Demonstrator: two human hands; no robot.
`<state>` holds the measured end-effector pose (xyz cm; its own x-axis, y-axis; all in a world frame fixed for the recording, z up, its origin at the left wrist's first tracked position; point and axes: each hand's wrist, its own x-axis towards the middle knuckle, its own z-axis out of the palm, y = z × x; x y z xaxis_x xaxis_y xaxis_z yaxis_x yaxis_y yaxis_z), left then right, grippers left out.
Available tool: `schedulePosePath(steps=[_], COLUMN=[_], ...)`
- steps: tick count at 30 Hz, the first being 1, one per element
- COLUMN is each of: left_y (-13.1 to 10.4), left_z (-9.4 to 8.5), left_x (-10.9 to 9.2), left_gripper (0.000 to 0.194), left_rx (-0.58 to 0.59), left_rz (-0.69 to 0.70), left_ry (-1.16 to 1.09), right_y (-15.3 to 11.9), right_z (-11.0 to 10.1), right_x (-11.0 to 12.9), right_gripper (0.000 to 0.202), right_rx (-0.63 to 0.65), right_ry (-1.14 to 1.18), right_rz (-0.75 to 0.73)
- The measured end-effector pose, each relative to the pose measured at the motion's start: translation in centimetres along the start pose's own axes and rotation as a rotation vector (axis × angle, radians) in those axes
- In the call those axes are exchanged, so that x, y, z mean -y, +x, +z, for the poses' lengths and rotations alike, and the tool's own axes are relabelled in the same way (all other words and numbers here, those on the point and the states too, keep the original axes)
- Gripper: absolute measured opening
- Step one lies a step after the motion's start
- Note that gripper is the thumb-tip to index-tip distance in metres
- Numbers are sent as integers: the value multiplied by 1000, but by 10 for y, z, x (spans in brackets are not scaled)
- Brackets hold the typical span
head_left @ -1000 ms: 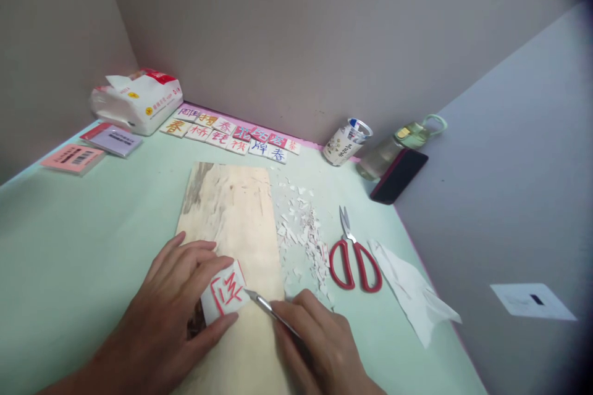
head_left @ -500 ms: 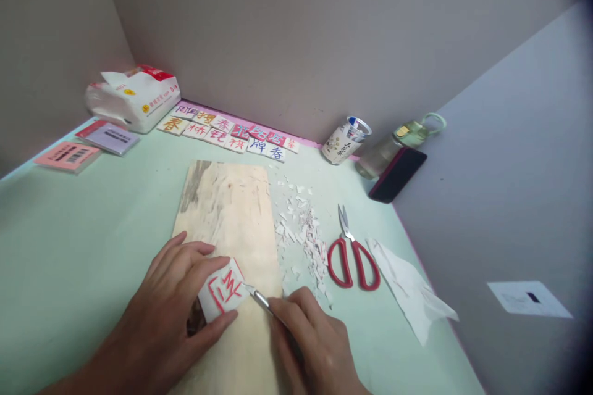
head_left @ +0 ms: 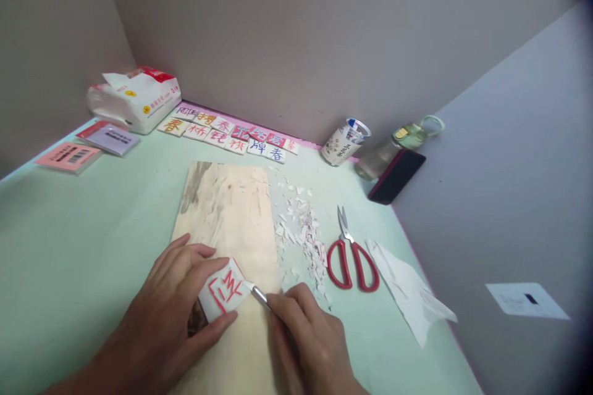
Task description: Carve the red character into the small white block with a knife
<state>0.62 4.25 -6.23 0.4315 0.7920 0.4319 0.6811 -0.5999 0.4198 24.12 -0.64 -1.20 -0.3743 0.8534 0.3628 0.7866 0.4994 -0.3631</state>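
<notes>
My left hand (head_left: 178, 302) is closed around a small white square piece (head_left: 223, 292) with a red character on it, thumb on the near edge and index finger on the far one. It presses the piece on a pale wooden board (head_left: 238, 210). In my right hand (head_left: 312, 333) is a craft knife (head_left: 260, 297) with a silver collar, gripped like a pen. The blade tip is at the piece's right edge; whether it touches is too fine to tell. My palm hides most of the knife's handle.
White scraps (head_left: 303, 231) are scattered right of the board, near red-handled scissors (head_left: 352, 256) and a tissue (head_left: 412, 290). Character tiles (head_left: 222, 129) line the back, beside a tissue pack (head_left: 139, 99). A can (head_left: 345, 143), bottle (head_left: 377, 154) and phone (head_left: 398, 178) stand at back right.
The knife tip has shifted very slightly at the piece's right edge, and my right hand has moved slightly up and left. My left hand keeps its hold on the piece.
</notes>
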Motion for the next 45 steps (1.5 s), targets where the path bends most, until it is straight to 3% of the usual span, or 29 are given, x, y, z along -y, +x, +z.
schedulePosePath(steps=[9, 14, 17, 21, 25, 33, 38, 45], left_y=[2, 2, -2, -8, -11, -10, -13, -21], left_z=[-1, -2, -3, -3, -3, -6, -2, 7], left_x=[-8, -7, -3, 6, 12, 12, 16, 1], left_gripper=[38, 38, 49, 63, 63, 62, 75, 75], left_rx=[1, 25, 63, 90, 126, 141, 153, 133], left_rz=[-65, -70, -148, -222, -166, -210, -54, -161], left_ry=[-48, -66, -85, -84, -60, -84, -64, -170], right_y=[3, 13, 16, 15, 13, 8, 12, 15], right_z=[2, -10, -14, -12, -6, 0, 6, 4], right_x=[-10, -26, -31, -27, -19, -14, -8, -15], right_gripper=[25, 20, 20, 21, 23, 24, 21, 14], right_rx=[-2, 149, 183, 167, 106, 57, 25, -38], right_ry=[27, 172, 221, 255, 263, 223, 193, 361], right_rz=[-53, -55, -42, -18, -21, -5, 63, 271])
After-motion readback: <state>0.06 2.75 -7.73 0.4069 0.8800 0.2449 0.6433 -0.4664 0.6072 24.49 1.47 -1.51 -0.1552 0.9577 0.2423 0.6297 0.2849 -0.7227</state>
